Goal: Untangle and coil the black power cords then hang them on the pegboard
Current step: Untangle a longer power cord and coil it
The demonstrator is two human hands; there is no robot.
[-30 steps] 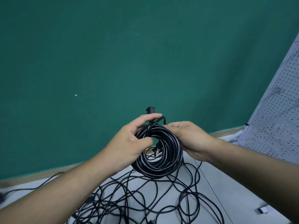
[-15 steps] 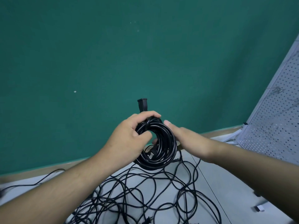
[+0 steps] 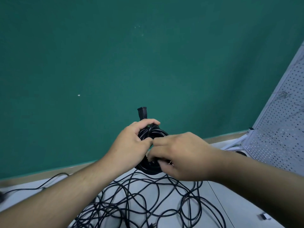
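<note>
Fingers (image 3: pixel 148 122) of left hand (image 3: pixel 130 145) curled tight over top of coiled black power cord (image 3: pixel 153 132); connector (image 3: pixel 142 112) upright above them. Right hand (image 3: pixel 182 155) fingers curled on coil's lower part. Coil held above tangled cords (image 3: pixel 139 195) on grey surface (image 3: pixel 238 203).

My left grip (image 3: pixel 131 145) curls around the top of the coiled cord (image 3: pixel 153 131) while my right grip (image 3: pixel 181 155) pinches its lower loops.
</note>
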